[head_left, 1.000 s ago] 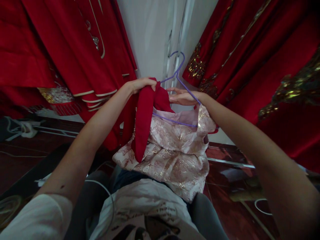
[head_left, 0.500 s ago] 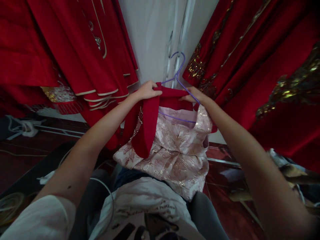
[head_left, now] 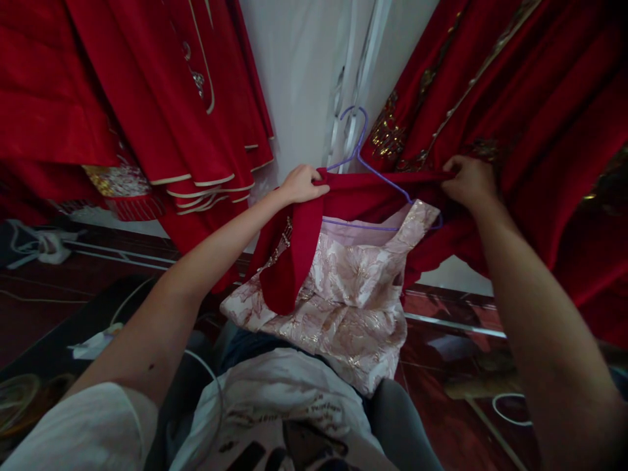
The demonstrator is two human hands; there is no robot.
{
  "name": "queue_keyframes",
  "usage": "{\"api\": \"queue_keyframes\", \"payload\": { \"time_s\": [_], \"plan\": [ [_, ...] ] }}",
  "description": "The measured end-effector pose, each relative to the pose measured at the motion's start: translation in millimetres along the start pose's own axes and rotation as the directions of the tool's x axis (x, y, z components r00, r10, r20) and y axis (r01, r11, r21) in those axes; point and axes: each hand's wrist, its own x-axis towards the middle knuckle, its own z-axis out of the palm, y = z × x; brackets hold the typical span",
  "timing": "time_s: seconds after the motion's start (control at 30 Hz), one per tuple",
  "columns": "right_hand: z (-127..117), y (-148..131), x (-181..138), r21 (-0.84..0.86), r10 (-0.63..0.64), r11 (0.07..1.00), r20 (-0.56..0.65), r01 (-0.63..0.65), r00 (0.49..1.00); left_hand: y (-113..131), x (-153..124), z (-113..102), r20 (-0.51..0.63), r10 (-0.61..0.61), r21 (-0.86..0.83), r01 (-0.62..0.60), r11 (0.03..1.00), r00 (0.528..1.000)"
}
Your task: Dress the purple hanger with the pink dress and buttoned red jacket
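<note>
Red garment stretched between both hands over purple hanger

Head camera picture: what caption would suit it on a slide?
Left hand and right hand stretch a red garment across a purple hanger bearing a pink-gold brocade dress.
</note>
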Motion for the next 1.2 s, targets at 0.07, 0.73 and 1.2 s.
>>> {"api": "queue_keyframes", "payload": {
  "time_s": [0.07,0.73,1.2],
  "plan": [
    [-8,9,-8,0.154,-0.012,0.988,0.029,0.008,1.0,1,-1,1,-0.013,0.002,0.042,-0.001,0.999,1.0],
    [43,-77,-125,0.469,-0.038,0.883,0.117,-0.021,0.992,14,-10,17,-0.077,-0.133,0.126,0.142,0.982,0.988],
    [77,-139,-134,0.861,0.117,0.507,-0.107,0.033,0.987,24,-50,24,-0.208,-0.048,0.294,0.11,0.949,0.977]
  ]
}}
